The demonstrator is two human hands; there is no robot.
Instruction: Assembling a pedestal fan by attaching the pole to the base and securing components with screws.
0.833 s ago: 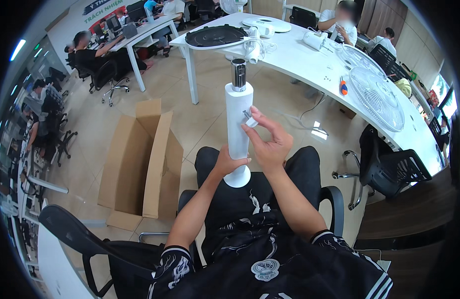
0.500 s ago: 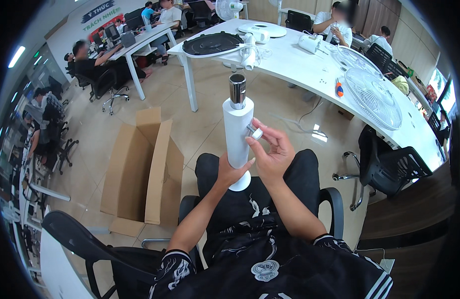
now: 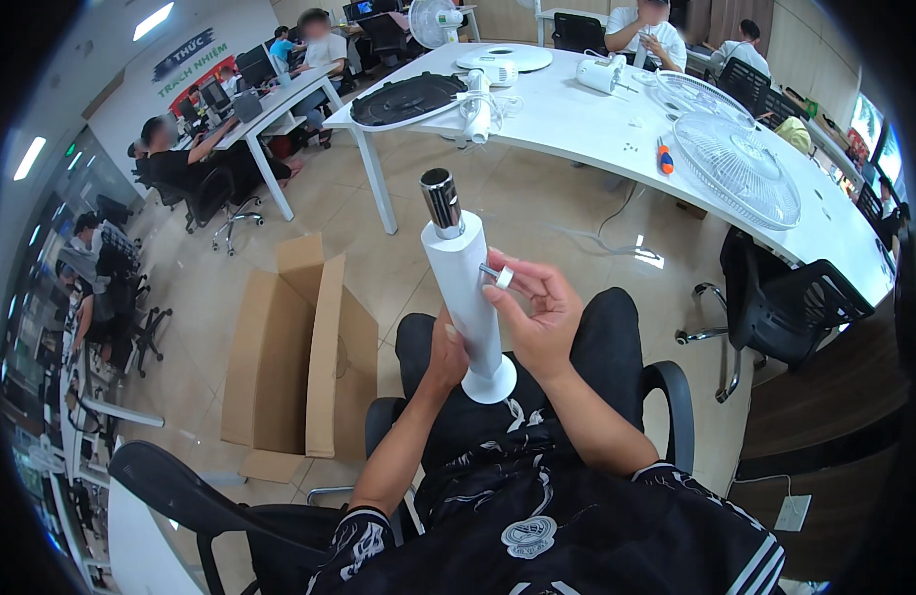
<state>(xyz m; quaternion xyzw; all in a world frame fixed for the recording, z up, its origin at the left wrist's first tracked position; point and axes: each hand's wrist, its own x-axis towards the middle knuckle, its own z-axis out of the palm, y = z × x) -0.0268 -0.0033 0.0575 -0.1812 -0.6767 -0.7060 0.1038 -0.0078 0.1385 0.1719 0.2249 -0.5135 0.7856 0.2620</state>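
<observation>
The white column (image 3: 466, 297) is held in the air above the seated person's lap, leaning a little, its chrome tube (image 3: 441, 202) standing out of the upper end and its flared white foot (image 3: 490, 383) at the lower end near the thighs; whether the foot rests on them I cannot tell. The left hand (image 3: 446, 352) is curled around the column's lower part. The right hand (image 3: 544, 312) pinches a white knob (image 3: 504, 278) between thumb and fingers at the column's right side, its metal shank (image 3: 489, 271) pointing at the wall.

As I judge it, tube and column are already together, while the knob is only partway on: bare shank shows, and whether its thread has caught cannot be made out.

Beyond, the parts on the tabletop (image 3: 562, 124) lie apart from the column. A black round plate (image 3: 408, 99) is by its near left corner, a white disc (image 3: 517, 59) by the far edge. A motor housing (image 3: 599, 74) lies further right, an orange-and-blue screwdriver (image 3: 665, 157) by the near edge, and a wire grille (image 3: 736, 169) toward the right end. So most of the joining looks undone.
</observation>
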